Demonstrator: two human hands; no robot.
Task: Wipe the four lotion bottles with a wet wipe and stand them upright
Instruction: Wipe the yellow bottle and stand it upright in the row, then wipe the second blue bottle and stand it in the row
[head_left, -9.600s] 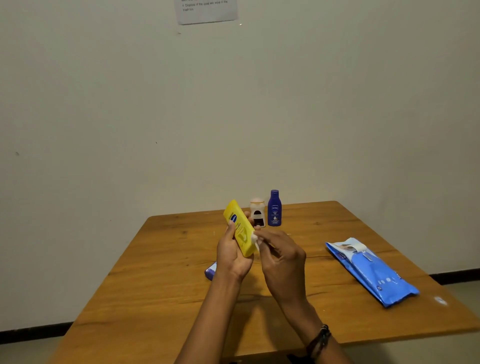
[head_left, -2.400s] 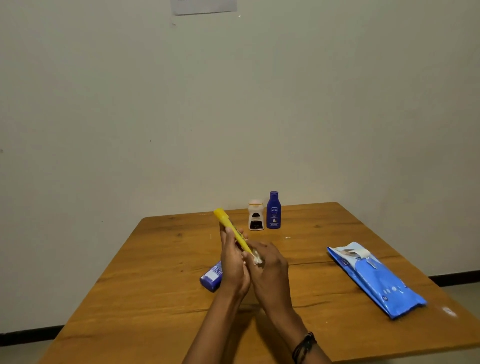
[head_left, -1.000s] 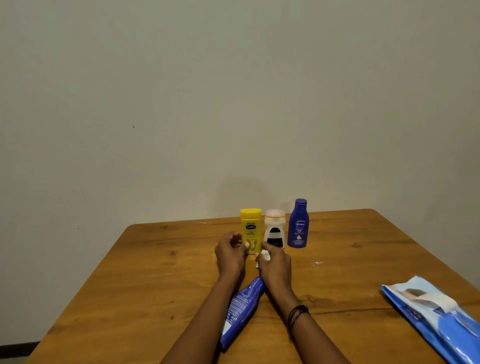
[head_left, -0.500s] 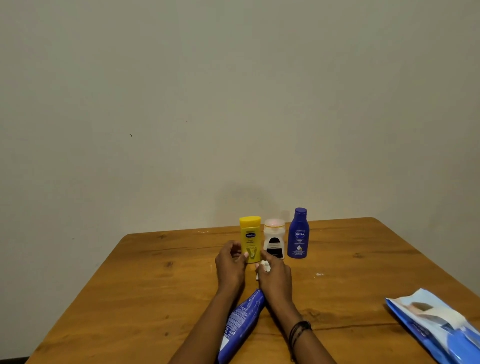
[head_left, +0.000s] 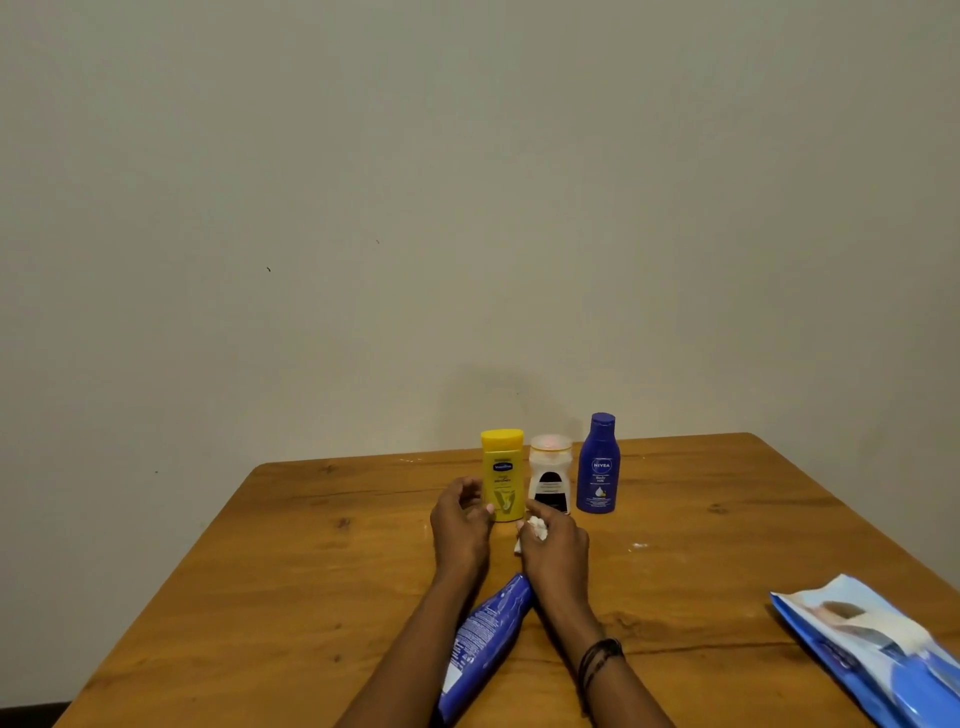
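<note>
Wipe being pinched in right hand, left hand curling loosely, empty, beside yellow bottle, standing upright in row with white bottle and dark blue bottle, fourth bottle lying between forearms

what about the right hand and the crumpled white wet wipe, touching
Touching. Head view shows the right hand pinching the crumpled white wet wipe.

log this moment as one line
upright: yellow bottle, white bottle, blue bottle | lying: fourth bottle, between forearms | right grip: holds wipe | left grip: beside yellow bottle, contact unclear
</note>
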